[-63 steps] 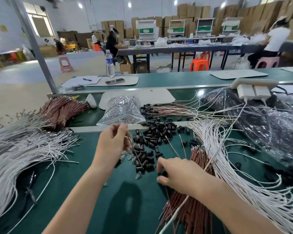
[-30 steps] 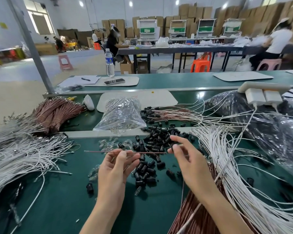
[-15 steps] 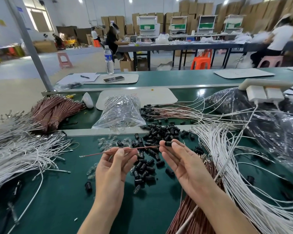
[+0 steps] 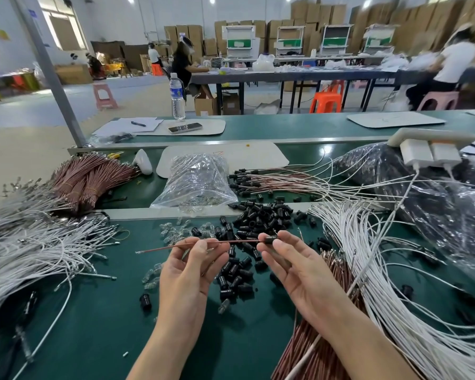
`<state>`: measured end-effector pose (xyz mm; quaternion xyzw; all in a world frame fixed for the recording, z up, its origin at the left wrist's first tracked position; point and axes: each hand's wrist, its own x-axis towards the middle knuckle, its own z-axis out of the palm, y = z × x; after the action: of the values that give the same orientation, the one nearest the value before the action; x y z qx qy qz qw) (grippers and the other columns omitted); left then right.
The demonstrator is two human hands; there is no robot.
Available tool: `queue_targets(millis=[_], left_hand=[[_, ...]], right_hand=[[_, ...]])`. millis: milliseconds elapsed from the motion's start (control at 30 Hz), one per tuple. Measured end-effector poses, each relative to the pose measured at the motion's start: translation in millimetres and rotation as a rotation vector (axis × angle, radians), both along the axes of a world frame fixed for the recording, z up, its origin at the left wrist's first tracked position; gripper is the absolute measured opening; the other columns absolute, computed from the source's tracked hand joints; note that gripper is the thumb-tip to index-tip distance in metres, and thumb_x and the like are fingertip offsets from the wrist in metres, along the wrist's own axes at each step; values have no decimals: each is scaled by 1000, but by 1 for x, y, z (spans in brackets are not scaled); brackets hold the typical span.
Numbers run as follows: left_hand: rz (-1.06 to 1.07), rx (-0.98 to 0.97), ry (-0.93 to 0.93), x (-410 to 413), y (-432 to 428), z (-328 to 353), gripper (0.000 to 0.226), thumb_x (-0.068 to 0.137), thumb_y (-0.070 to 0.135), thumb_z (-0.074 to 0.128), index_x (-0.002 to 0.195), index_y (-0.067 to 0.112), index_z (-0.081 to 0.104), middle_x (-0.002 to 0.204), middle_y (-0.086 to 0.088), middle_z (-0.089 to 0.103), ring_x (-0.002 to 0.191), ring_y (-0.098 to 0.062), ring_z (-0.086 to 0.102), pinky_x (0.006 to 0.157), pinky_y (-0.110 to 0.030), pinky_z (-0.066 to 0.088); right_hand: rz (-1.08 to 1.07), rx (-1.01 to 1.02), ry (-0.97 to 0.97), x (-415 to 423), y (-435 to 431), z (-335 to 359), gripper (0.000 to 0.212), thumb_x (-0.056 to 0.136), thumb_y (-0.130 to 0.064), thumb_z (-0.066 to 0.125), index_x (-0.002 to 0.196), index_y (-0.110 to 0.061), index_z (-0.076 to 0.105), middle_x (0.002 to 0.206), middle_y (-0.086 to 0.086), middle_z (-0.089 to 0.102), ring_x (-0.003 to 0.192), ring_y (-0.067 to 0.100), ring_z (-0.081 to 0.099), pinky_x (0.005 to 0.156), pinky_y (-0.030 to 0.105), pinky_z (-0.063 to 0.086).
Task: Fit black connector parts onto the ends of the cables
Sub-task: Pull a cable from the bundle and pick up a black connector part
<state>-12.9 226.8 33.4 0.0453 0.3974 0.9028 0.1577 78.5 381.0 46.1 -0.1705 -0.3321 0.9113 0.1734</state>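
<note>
Hands raised palm-up, close together, over a green table (image 4: 99, 325). Left hand (image 4: 187, 275) pinches a thin red-brown cable (image 4: 239, 241) between thumb and fingertips, partway along its length. The cable lies almost level in the air, and its left end sticks out past the left hand. Right hand (image 4: 299, 272) pinches a black connector (image 4: 270, 239) at the cable's right end, touching it; how far the cable sits inside cannot be told. Behind and below the hands, a loose pile (image 4: 261, 218) of black connectors lies on the table, with small clear parts (image 4: 181, 229) beside it. White cables (image 4: 28, 242) sprawl at left, and more lie at right. A clear bag (image 4: 198, 182) sits farther back, next to capped cables (image 4: 258, 182) with black ends.
</note>
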Motion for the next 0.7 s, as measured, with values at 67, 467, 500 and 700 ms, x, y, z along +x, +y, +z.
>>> queue_targets(millis=[67, 467, 500, 700], left_hand=[[-5, 13, -20, 0, 0, -1, 26, 79, 18, 69, 101, 11, 57, 95, -18, 76, 90, -32, 76, 68, -26, 61], [-13, -20, -1, -2, 0, -2, 27, 81, 18, 68, 102, 10, 55, 94, -17, 76, 91, -31, 76, 69, -26, 61], [-8, -38, 11, -1, 0, -2, 25, 82, 18, 68, 102, 10, 55, 94, -16, 76, 91, -32, 76, 70, -26, 61], [35, -169, 100, -1, 1, -7, 3, 99, 10, 59, 101, 9, 57, 96, -18, 76, 92, -32, 76, 72, -27, 61]], right_hand=[[-7, -11, 10, -1, 0, 0, 29, 86, -1, 63, 115, -3, 58, 112, 24, 73, 91, 28, 76, 78, 29, 63], [-9, -85, 36, -1, 3, -6, 27, 84, -5, 66, 110, -3, 61, 113, 28, 72, 98, 32, 75, 70, 27, 62], [-3, -90, 41, -1, 3, -6, 26, 85, -5, 66, 111, -3, 61, 114, 28, 71, 98, 32, 75, 71, 27, 62], [30, -132, 84, 3, 3, -2, 19, 88, -5, 66, 107, -4, 65, 116, 29, 70, 100, 33, 74, 72, 29, 62]])
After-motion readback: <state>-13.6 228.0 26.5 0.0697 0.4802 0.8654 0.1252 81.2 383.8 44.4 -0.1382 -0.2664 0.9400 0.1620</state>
